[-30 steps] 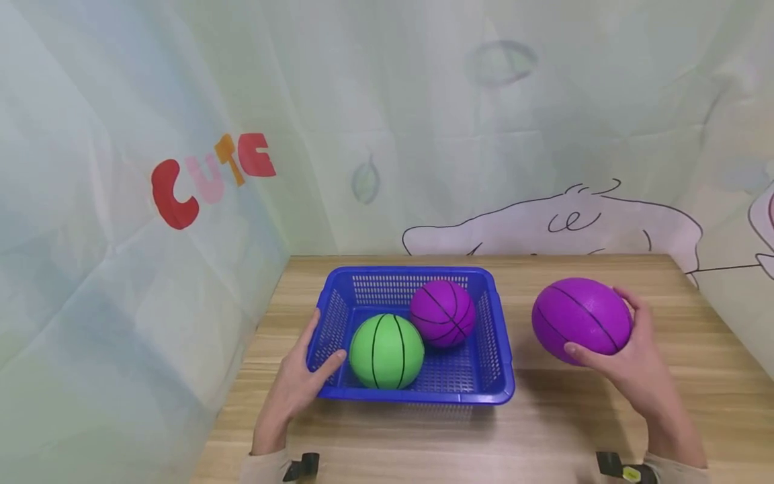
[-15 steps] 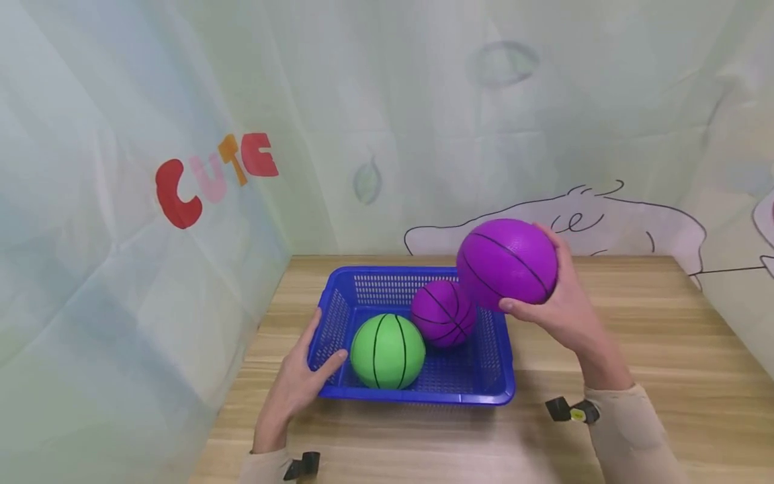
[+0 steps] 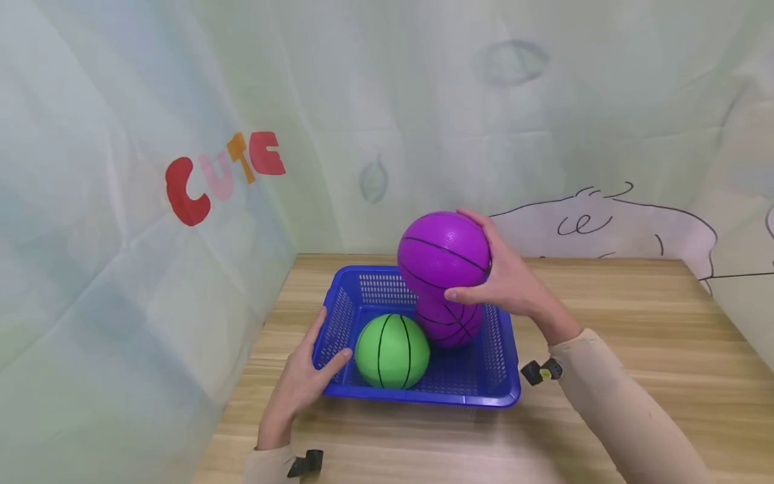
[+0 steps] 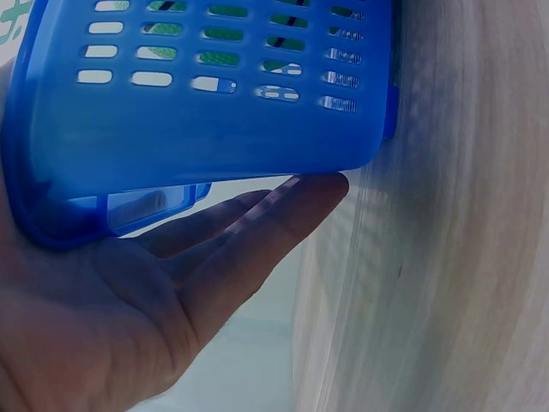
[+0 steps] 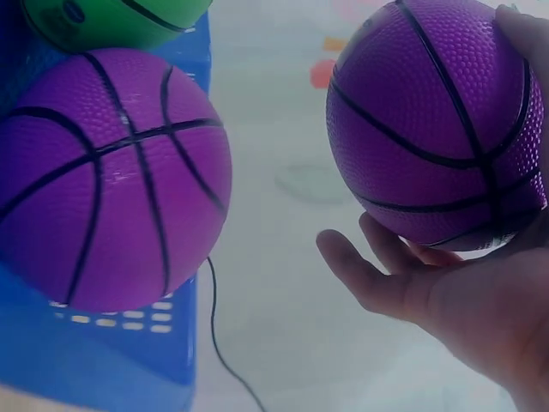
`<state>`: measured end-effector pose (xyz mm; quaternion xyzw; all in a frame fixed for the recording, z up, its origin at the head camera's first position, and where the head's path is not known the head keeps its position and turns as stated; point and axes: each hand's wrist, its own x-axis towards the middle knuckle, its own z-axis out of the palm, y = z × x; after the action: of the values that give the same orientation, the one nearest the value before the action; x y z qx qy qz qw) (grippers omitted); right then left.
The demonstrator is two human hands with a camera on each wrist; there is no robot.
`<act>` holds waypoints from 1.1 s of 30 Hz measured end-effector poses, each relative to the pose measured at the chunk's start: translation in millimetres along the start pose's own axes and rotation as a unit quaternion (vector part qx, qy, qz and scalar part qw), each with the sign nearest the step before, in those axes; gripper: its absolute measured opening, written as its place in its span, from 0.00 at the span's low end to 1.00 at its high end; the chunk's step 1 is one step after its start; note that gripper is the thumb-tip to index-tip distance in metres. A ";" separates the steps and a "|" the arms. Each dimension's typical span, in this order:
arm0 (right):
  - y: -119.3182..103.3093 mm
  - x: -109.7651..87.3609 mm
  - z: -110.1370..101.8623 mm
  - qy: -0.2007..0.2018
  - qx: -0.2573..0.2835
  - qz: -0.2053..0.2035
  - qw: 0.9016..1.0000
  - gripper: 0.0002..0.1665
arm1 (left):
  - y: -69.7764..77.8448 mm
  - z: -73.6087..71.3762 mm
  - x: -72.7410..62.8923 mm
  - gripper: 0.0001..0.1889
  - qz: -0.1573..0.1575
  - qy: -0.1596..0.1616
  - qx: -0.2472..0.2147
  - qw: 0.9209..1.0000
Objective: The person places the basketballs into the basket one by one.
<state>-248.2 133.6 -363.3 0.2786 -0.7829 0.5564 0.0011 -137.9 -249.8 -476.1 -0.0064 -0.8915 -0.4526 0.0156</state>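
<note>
A blue plastic basket with slotted sides stands on the table. My left hand holds its left side, thumb over the rim and fingers along the outer wall; the left wrist view shows the fingertips at the wall's lower edge. My right hand grips a purple toy basketball, raised above the basket's back part. Inside the basket sit a green ball with black lines, front left, and another purple ball, partly hidden in the head view behind the held one.
The wood-grain table stretches right of the basket. A pale printed curtain with coloured letters hangs close along the table's back and left sides.
My right hand has carried the purple ball up and leftward, from over the table at the right to above the basket. The left hand stays at the basket's left side.
</note>
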 end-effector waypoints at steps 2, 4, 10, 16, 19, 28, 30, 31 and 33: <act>-4.3 9.3 3.9 -0.011 -0.011 0.001 1.000 0.74 | -0.5 0.4 0.2 0.52 0.000 0.001 0.002 1.000; -7.7 19.2 9.7 -0.024 -0.023 0.001 0.999 0.75 | -1.2 0.2 0.4 0.52 0.000 0.001 0.003 1.000; -9.9 44.1 31.2 -0.061 -0.060 -0.011 0.996 0.78 | -2.2 -0.4 1.4 0.52 0.009 -0.001 -0.001 1.000; -4.5 59.7 46.9 -0.083 -0.101 -0.032 0.991 0.80 | -3.2 -0.1 1.2 0.53 0.014 -0.001 -0.007 1.000; -0.4 64.8 51.5 -0.090 -0.135 -0.037 0.986 0.80 | -3.5 -0.5 1.2 0.52 0.017 0.000 -0.008 1.000; 12.0 71.6 58.3 -0.121 -0.193 -0.020 0.973 0.80 | -5.0 -0.4 1.3 0.52 0.021 0.001 -0.016 1.000; 14.0 72.6 59.8 -0.130 -0.194 -0.019 0.972 0.81 | -5.5 -0.1 1.5 0.51 0.022 0.002 -0.015 1.000; 15.1 73.4 61.1 -0.135 -0.194 -0.021 0.971 0.81 | -5.8 0.1 1.7 0.51 0.023 0.003 -0.014 1.000; 15.9 74.9 63.8 -0.144 -0.193 -0.026 0.970 0.81 | -6.0 0.4 2.1 0.51 0.023 0.004 -0.011 1.000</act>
<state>-298.8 49.0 -378.2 0.3705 -0.8596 0.3491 -0.0434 -140.1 -253.0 -481.1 -0.0256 -0.8859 -0.4623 0.0291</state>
